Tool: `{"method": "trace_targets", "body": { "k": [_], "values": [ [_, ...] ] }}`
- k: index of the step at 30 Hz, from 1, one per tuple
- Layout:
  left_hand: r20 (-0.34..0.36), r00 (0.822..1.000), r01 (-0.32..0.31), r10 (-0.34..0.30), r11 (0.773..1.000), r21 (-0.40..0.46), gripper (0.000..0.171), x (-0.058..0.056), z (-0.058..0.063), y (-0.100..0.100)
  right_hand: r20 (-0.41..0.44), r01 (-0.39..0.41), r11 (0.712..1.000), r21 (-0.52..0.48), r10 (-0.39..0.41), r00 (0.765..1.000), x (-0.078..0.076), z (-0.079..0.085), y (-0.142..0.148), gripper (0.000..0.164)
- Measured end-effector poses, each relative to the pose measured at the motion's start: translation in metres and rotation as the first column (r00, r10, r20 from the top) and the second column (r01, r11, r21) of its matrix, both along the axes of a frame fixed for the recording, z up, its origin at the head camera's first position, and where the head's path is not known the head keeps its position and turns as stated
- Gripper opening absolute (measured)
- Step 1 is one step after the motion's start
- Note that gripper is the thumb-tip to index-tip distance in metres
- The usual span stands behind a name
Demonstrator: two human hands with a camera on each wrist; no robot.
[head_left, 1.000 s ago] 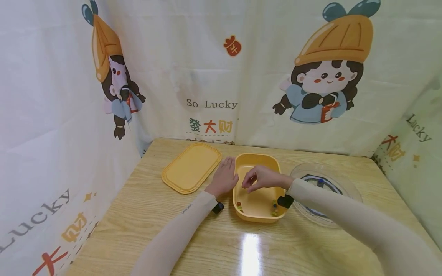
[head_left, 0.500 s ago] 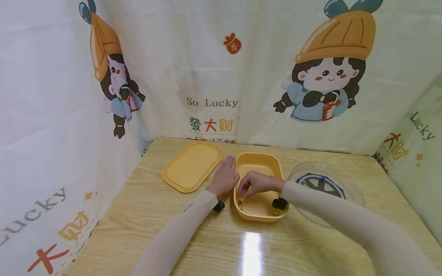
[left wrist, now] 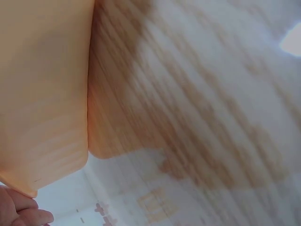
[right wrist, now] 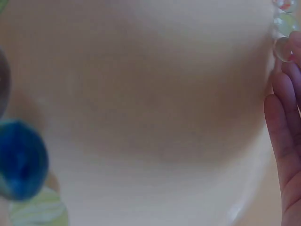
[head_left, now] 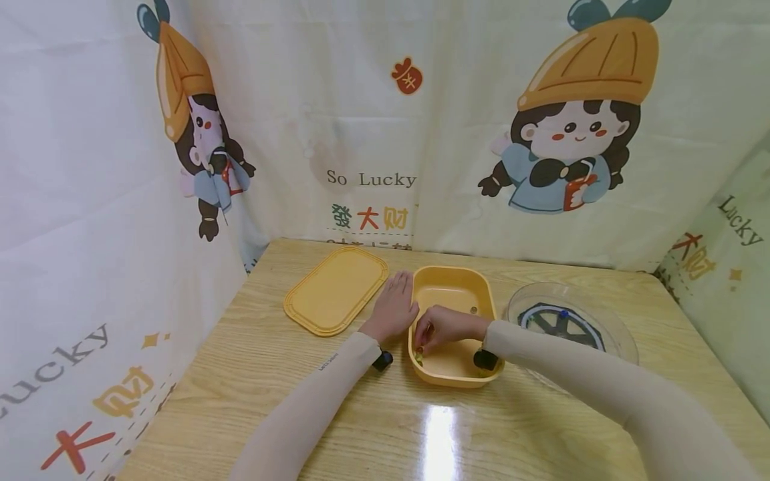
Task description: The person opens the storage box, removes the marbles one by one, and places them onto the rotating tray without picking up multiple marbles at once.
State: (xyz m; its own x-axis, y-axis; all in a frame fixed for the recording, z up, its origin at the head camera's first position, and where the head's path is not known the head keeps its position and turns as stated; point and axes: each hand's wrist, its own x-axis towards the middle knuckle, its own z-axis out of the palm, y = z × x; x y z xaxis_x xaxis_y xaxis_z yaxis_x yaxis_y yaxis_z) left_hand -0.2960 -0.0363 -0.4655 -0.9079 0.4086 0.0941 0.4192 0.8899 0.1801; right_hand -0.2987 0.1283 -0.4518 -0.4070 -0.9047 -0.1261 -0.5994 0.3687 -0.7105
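Observation:
In the head view, a yellow plastic box [head_left: 456,382] stands on the table. My left hand [head_left: 394,308] lies along its left rim with fingers straight; the left wrist view catches just a few fingers [left wrist: 33,214] at the rim. My right hand [head_left: 448,326] is inside the box by the left wall, pinching a clear glass marble [right wrist: 283,49] between thumb and fingertip. Beside that marble sits a green-tinted marble [right wrist: 286,23] in a row along the wall. A blue marble [right wrist: 21,160] and a green-white marble [right wrist: 40,209] lie on the opposite side.
A flat yellow lid [head_left: 335,290] lies left of the box. To the right stands a round clear plastic dish [head_left: 619,334] with a dark spoked pattern and a blue piece [head_left: 563,313]; my right forearm passes over its near part. A single marble [head_left: 474,310] sits near the box's back right.
My right hand has moved left and toward the near end of the box, down to the marbles at the left wall. The back-right marble has come into sight. My left hand stays put.

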Motion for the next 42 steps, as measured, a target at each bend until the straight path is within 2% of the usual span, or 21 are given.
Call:
{"method": "trace_targets", "body": {
  "k": [17, 24, 28, 37, 42],
  "values": [
    [0.000, 1.000, -0.001, 0.001, 1.000, 0.012, 0.060, -0.001, 0.000, 0.002, -0.113, -0.018, 0.998, 0.063, 0.025, 0.993, 0.001, -0.002, -0.003, 0.006],
    [0.014, 1.000, 0.002, -0.002, 1.000, 0.018, 0.060, 0.000, 0.001, 0.004, -0.216, -0.001, 0.997, 0.078, 0.018, 0.976, -0.004, -0.001, 0.003, 0.009],
    [0.008, 1.000, -0.002, 0.002, 1.000, -0.004, 0.060, 0.000, 0.001, 0.004, -0.260, -0.008, 0.998, 0.067, 0.025, 0.965, -0.005, 0.007, 0.007, 0.009],
    [0.034, 0.999, -0.017, 0.017, 1.000, -0.006, 0.061, 0.002, 0.002, 0.003, -0.302, 0.013, 0.999, 0.052, 0.003, 0.953, -0.005, 0.035, 0.018, 0.006],
    [0.037, 0.999, -0.022, 0.022, 1.000, 0.000, 0.061, 0.001, 0.001, 0.004, -0.249, 0.054, 0.997, 0.052, -0.039, 0.968, -0.004, 0.051, 0.026, 0.008]
  ]
}}
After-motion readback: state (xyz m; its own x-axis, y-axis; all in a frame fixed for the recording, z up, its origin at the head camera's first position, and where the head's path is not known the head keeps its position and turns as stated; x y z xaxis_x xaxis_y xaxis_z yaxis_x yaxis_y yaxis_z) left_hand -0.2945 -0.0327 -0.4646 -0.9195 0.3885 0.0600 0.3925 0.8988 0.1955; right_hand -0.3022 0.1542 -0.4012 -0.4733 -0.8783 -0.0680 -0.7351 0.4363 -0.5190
